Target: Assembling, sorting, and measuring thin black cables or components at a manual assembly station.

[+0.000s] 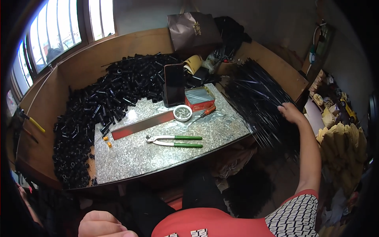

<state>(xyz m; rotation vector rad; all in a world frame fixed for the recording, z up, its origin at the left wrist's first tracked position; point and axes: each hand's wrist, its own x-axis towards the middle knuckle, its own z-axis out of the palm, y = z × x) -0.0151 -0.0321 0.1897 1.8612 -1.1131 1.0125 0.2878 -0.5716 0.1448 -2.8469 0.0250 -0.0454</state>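
Observation:
My right hand (292, 113) reaches out to the right, fingers curled against a large bundle of thin black rods (258, 91); how many it grips cannot be made out. The rods lie along the table's right side, with ends jutting over the near edge. Low at the left, close to my body, is my left hand (102, 226), its fingers folded; anything inside them is hidden. Green-handled pincers (175, 142) lie on the speckled tabletop (138, 162), between the two hands and touched by neither.
A heap of short black tubular parts (114, 87) covers the table's left and back. Mid-table are a flat metal bar (142, 124), a white bowl of small metal pieces (182, 113), an orange-handled screwdriver (208, 111), a red box (199, 98) and an upright phone (174, 85). Wooden boards (94, 51) wall the back.

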